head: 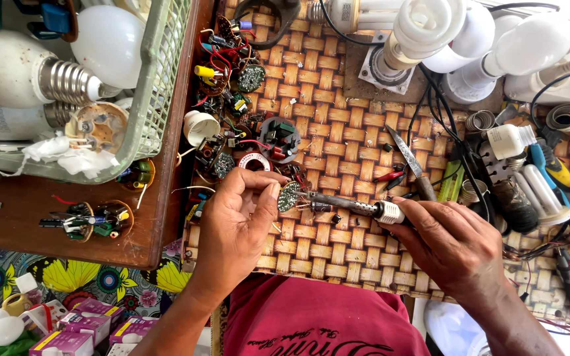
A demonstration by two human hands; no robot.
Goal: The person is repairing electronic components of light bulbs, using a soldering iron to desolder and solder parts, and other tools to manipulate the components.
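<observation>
Small round green circuit board (289,196) pinched upright between thumb and fingertips of left hand (239,221), just above woven cane bench mat (338,142), face turned rightward toward the tool. Dark metal soldering iron with white collar (348,206) gripped in right hand (453,247), fingers closed round the handle end. Long axis of iron near horizontal, tip pointing left, touching or just short of board edge; cannot tell which. Board lies directly left of iron tip, left hand nearer to it. Left wrist bent inward, palm toward the wearer; right forearm entering from lower right, knuckles up. Loose pile of round circuit boards with coloured wires (232,92) well apart above; pale green plastic basket of bulbs (156,79) at far left
</observation>
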